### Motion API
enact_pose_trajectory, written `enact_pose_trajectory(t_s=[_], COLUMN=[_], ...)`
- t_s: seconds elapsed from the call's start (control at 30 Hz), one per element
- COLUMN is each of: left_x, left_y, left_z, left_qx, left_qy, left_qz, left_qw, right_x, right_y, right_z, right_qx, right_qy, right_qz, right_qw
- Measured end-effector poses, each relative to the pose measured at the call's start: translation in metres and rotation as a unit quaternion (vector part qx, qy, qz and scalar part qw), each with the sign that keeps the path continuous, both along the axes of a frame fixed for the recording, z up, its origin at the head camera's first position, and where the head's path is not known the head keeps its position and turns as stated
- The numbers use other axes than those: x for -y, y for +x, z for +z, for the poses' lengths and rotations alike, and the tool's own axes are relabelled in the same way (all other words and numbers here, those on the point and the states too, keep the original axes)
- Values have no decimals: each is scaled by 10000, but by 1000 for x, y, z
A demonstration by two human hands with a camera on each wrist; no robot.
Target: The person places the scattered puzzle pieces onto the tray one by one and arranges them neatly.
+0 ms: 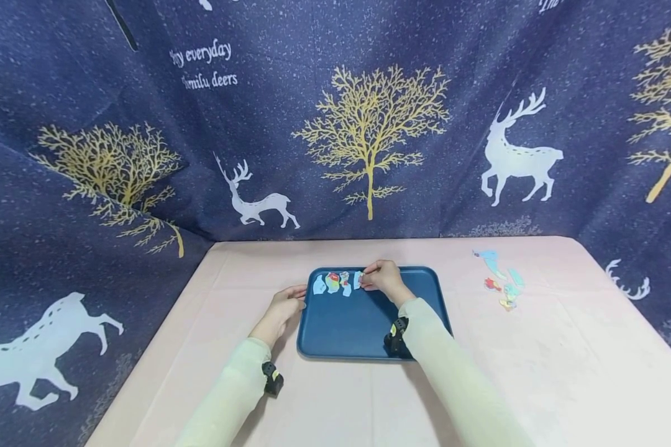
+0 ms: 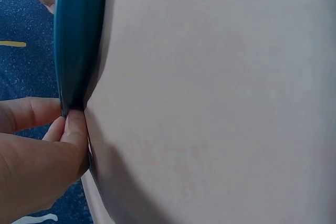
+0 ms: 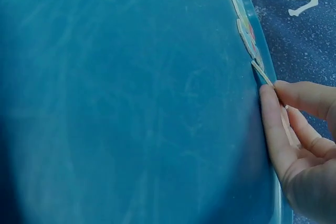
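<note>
A dark blue tray (image 1: 358,335) lies on the table. Along its far left edge sit several thin, irregular picture puzzle pieces in a row: a pale blue piece (image 1: 319,285), a red and yellow piece (image 1: 332,283) and a red and light blue piece (image 1: 345,285). My right hand (image 1: 384,279) pinches a pale blue puzzle piece (image 1: 358,280) just right of them; in the right wrist view this piece (image 3: 261,72) stands tilted between thumb and fingers. My left hand (image 1: 279,313) holds the tray's left rim, with thumb and fingertips meeting at its edge (image 2: 81,40) in the left wrist view.
More puzzle pieces (image 1: 492,257) lie loosely grouped on the pink tablecloth (image 1: 537,372), right of the tray, including a red one (image 1: 492,284) and a yellowish one (image 1: 507,304). A navy curtain (image 1: 369,236) with deer and trees hangs behind the table.
</note>
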State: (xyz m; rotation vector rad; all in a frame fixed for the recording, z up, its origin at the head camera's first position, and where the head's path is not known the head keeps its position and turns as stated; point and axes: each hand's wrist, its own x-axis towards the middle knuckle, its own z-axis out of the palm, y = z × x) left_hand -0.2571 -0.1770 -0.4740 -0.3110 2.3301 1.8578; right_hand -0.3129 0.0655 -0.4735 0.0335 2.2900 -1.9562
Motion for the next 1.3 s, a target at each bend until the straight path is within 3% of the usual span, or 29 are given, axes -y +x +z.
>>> enact_pose_trajectory(t_s=[0.27, 0.47, 0.73, 0.9, 1.03, 1.3], left_x=[-3, -5, -4, 0, 0, 1], left_y=[-1, -3, -5, -4, -4, -2], left_z=[-3, -1, 2, 3, 3, 0], left_qx=[134, 43, 75, 54, 90, 149], left_qy=[-87, -21, -91, -22, 28, -113], left_qz=[0, -43, -39, -74, -63, -14], left_qw=[9999, 10000, 9999, 10000, 9999, 9998], right_x=[-2, -3, -10, -20, -34, -65], right_y=[5, 3, -4, -8, -10, -10], right_z=[1, 4, 5, 13, 21, 36], right_qx=[-19, -55, 70, 122, -78, -534], right_qy=[552, 779, 468, 205, 114, 330], right_qz=[-107, -141, 66, 344, 537, 408], right_qw=[9984, 9968, 9989, 9991, 9985, 9972])
